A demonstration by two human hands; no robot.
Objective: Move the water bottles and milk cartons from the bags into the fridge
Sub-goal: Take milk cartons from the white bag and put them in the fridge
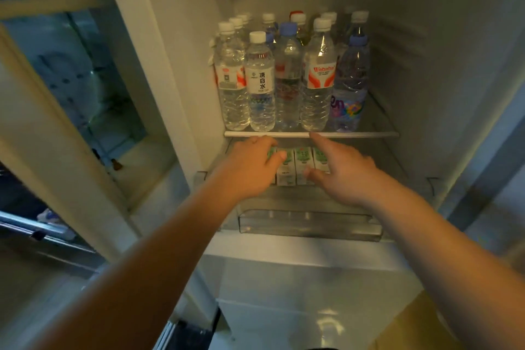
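Note:
A row of green-and-white milk cartons (301, 163) stands on the lower fridge shelf. My left hand (250, 163) reaches in from the left; its fingers curl over the leftmost carton, which is mostly hidden, and its thumb lies across the carton beside it. At the row's right end, my right hand (345, 172) has its thumb against a carton front, while its index finger points straight up to the glass shelf edge (355, 134). Several water bottles (287, 79) with white and blue caps stand upright and tightly packed on that upper shelf.
The fridge door (71, 111) hangs open at the left, its door bins in shadow. A clear drawer front (309, 223) sits below the carton shelf. The fridge's right wall (443, 94) is bare, with free shelf room right of the bottles and cartons.

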